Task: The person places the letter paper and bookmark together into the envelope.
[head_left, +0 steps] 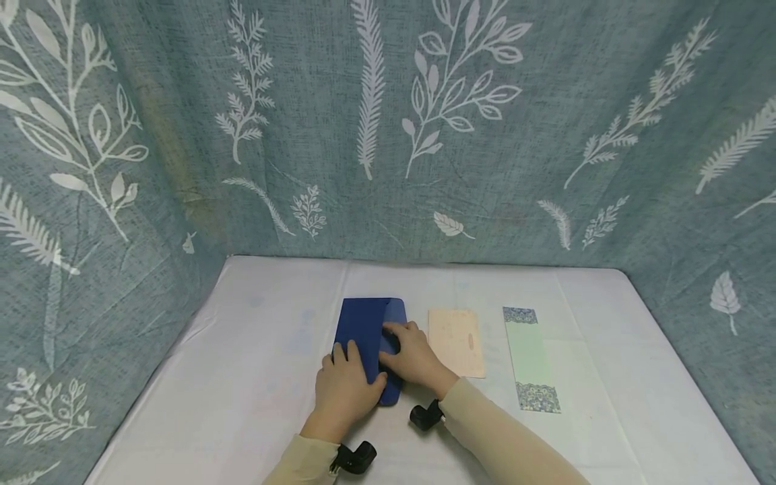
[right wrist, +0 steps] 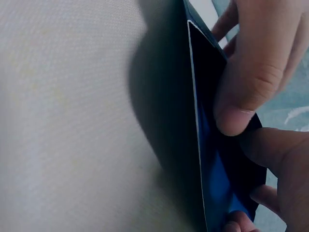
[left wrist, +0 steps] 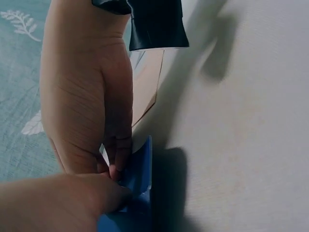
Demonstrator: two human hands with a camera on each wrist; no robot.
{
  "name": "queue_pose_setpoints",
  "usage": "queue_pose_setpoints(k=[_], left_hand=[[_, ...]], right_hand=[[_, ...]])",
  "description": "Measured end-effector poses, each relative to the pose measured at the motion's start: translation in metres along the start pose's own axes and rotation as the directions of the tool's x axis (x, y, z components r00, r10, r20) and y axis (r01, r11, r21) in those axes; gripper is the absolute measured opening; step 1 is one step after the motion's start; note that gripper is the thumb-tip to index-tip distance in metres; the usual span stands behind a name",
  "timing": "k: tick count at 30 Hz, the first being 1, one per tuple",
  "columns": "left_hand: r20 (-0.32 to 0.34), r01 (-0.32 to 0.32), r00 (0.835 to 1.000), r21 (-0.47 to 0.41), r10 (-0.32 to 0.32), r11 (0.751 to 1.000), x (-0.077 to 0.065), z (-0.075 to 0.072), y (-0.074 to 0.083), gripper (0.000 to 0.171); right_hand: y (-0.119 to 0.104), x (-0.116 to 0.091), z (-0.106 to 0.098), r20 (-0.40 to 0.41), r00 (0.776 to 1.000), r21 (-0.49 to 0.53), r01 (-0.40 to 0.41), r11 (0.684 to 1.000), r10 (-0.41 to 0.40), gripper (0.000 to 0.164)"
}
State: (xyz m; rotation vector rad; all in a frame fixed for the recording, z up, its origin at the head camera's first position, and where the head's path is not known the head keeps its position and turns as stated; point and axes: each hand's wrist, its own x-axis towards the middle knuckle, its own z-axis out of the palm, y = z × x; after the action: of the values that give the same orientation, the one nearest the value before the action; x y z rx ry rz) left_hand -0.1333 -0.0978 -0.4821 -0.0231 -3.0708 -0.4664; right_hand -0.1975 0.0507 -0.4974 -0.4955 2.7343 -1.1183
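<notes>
A dark blue folded card [head_left: 361, 319] lies on the table, a lighter blue inner face showing along its right side. My left hand [head_left: 348, 389] lies over the lower left of its front panel, thumb at the panel's right edge. Thumb and fingers of my right hand [head_left: 417, 357] are bent at the card's opening. From the right wrist view the blue card [right wrist: 217, 174] gapes between its panels, with fingers of both hands at the raised panel's edge. In the left wrist view the blue card [left wrist: 140, 174] is partly hidden by the hands.
Right of the card lies a cream paper sheet [head_left: 456, 343]. Farther right is a pale green strip [head_left: 529, 353] with blue patterned ends. A white cloth [head_left: 254, 337] covers the table. Leaf-patterned curtains [head_left: 327, 121] enclose the back and sides.
</notes>
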Motion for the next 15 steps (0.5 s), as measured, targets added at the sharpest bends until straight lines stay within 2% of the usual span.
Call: queue_pose_setpoints(k=[6,15], left_hand=[[0.045,0.040,0.998,0.085,-0.044,0.996,0.0015,-0.0042,0.0029,0.093],[0.065,0.024,0.997,0.160,-0.034,0.987,0.0035,-0.0007,0.0051,0.091]], right_hand=[[-0.0027,-0.0010,-0.0016,0.013,1.000,-0.015,0.001,1.000,0.000,0.061],[-0.0046,-0.0029,-0.0026,0.038,0.999,-0.027,-0.007,1.000,0.008,0.059]])
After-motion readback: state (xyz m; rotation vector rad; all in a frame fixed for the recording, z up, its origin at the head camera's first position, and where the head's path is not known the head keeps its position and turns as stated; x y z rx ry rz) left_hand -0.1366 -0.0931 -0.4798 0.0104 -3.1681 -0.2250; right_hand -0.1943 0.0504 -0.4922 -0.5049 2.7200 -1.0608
